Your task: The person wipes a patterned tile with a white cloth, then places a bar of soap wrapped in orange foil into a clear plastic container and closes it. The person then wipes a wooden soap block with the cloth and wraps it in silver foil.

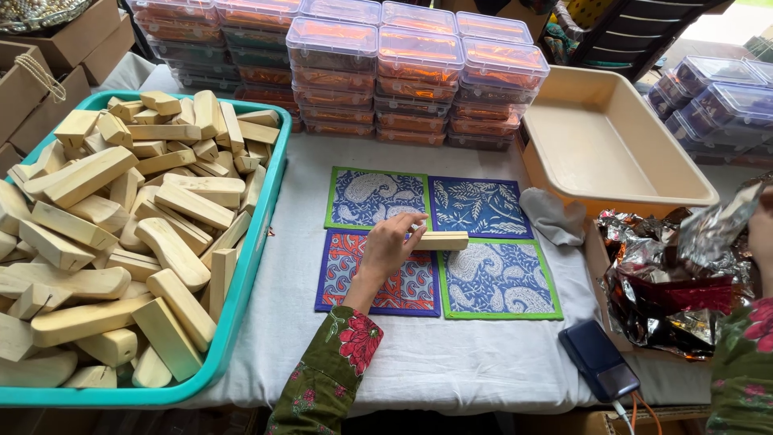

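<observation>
Left grip point(392, 240) pinching wooden block point(439, 240) over patterned mats point(378, 198), forearm stretched forward, right grip point(763, 229) clutching foil point(717, 229)

four patterned cloth mats point(439, 242), two trays point(274, 193), one phone point(600, 360)

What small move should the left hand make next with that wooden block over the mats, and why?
Probably lower the wooden block onto the mats: the left hand holds it flat above where the four patterned mats meet, and nothing lies beneath it. The right hand is busy at the foil wrappers, so it looks like a one-handed placement.
</observation>
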